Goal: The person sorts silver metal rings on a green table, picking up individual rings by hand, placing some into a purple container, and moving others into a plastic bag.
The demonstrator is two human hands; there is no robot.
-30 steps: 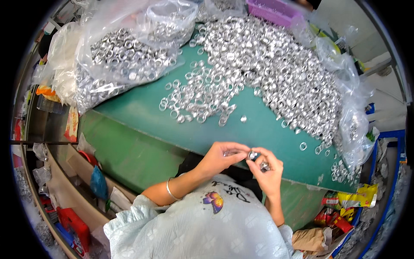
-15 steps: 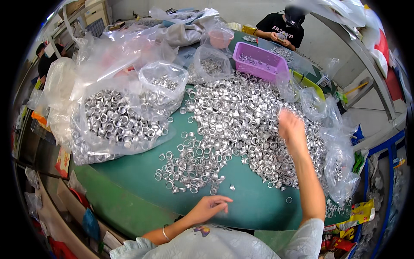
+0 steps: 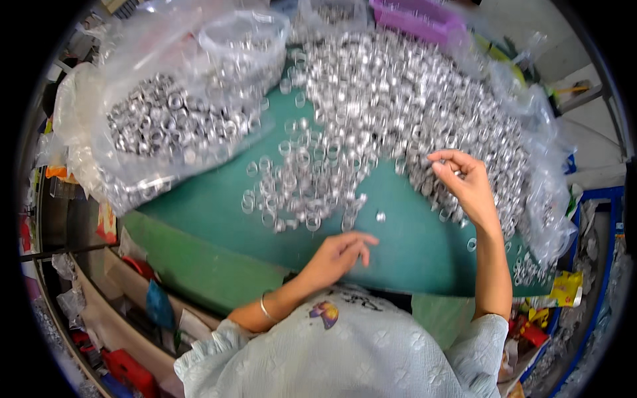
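Silvery metal rings lie in a large heap [image 3: 405, 93] across the green table [image 3: 411, 245]. A smaller cluster of the same rings [image 3: 305, 176] spreads out left of the heap. My right hand [image 3: 470, 186] is over the heap's near edge, thumb and forefinger drawn together. Anything between those fingertips is too small and blurred to make out. Low over the table's near edge, my left hand [image 3: 337, 257] has its fingers loosely stretched and holds nothing. One small metal piece [image 3: 380, 216] lies alone between the two hands.
A big clear plastic bag of rings [image 3: 172, 126] stands at the left, with another open bag [image 3: 245, 43] behind it. At the back is a purple basket [image 3: 421, 23]. Crumpled clear plastic [image 3: 551, 199] borders the heap's right side. Blue shelving [image 3: 597, 265] stands at the right.
My right hand has drawn back from deep over the heap to its near edge. The left hand stays loosely stretched near the table edge. My view has tilted downward.
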